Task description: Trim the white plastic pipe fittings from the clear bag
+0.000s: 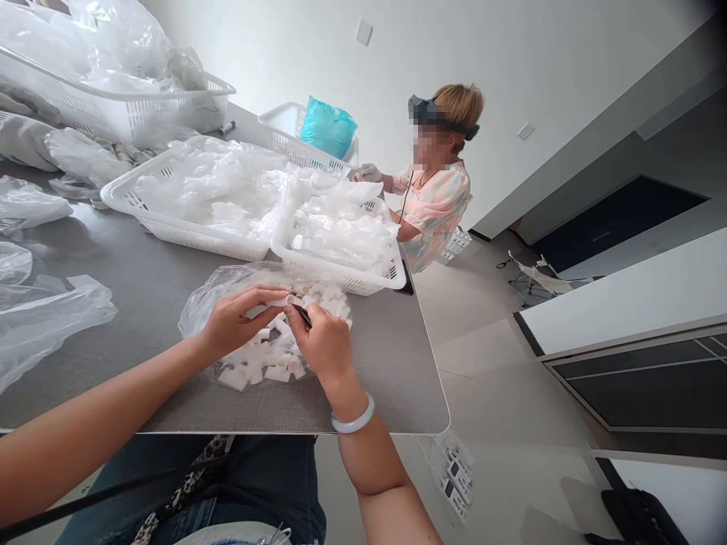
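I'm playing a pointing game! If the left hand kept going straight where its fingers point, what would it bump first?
Probably the short white tube right at the fingertips of the left hand, beside the right hand. Depth is hard to judge, so it may already be touching.

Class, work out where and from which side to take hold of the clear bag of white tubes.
Grip the bag by its slack left edge, coming from the left. That film lies free of the tubes, while the left hand and right hand work over them.
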A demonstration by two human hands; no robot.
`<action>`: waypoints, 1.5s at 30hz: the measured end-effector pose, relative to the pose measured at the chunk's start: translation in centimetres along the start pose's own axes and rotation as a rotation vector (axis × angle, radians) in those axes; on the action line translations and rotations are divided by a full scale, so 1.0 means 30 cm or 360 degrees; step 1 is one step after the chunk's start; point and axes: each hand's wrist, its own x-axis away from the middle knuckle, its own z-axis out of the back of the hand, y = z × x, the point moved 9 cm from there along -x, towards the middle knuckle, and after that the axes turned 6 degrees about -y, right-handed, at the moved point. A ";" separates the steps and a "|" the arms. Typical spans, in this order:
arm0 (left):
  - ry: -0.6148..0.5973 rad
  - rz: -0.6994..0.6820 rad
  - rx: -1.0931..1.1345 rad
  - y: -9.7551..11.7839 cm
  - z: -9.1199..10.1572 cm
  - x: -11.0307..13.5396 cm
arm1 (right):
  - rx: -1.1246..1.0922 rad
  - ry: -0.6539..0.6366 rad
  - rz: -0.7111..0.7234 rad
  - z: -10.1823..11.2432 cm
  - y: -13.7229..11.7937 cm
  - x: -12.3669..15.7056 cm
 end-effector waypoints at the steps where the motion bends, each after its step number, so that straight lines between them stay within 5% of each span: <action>1: 0.0001 -0.0004 -0.0002 0.001 -0.001 0.000 | -0.0004 -0.0006 0.0004 -0.001 -0.002 0.000; 8: -0.0003 0.0094 0.0045 -0.035 -0.016 0.005 | 0.0004 0.0053 0.0018 0.008 -0.002 0.002; 15: -0.0323 0.0486 0.0762 -0.100 -0.070 -0.006 | 0.0005 0.0048 0.0089 0.011 0.013 -0.010; 23: -0.0536 0.0535 0.0916 -0.098 -0.079 -0.009 | 0.0034 -0.0042 0.0144 -0.016 -0.007 -0.013; 45: -0.0415 0.0368 0.0339 -0.101 -0.026 -0.038 | 0.0030 0.0074 0.0216 -0.029 -0.016 -0.001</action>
